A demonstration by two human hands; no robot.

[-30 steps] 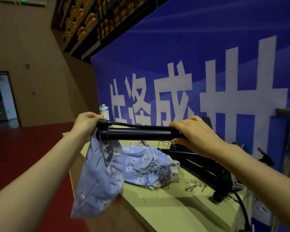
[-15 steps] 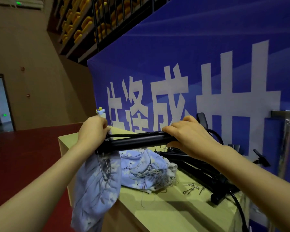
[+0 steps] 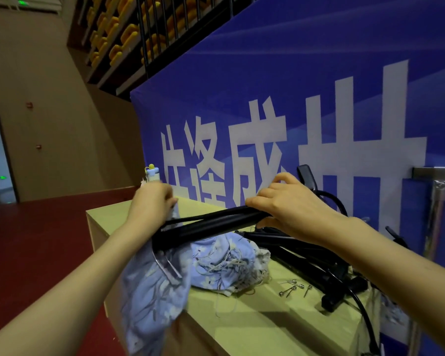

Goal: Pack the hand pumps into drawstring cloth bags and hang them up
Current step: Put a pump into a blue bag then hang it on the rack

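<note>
A black hand pump (image 3: 211,224) lies slanted in the air above the table, its left end lower and poking into a light blue floral cloth bag (image 3: 152,294) that hangs down off the table's near edge. My right hand (image 3: 290,204) grips the pump's upper right end. My left hand (image 3: 152,201) pinches the bag's mouth at the pump's lower end. The pump's metal foot bracket (image 3: 167,268) shows against the bag.
More floral bags (image 3: 229,263) lie heaped on the pale green table (image 3: 254,319). Other black pumps (image 3: 314,258) and several metal needles (image 3: 292,289) lie to the right. A steel rack post (image 3: 437,201) stands far right before the blue banner (image 3: 319,98).
The pump has tilted, left end dropping toward the bag. My left hand has shifted from the pump's end to the bag's mouth. The view has moved nearer the table.
</note>
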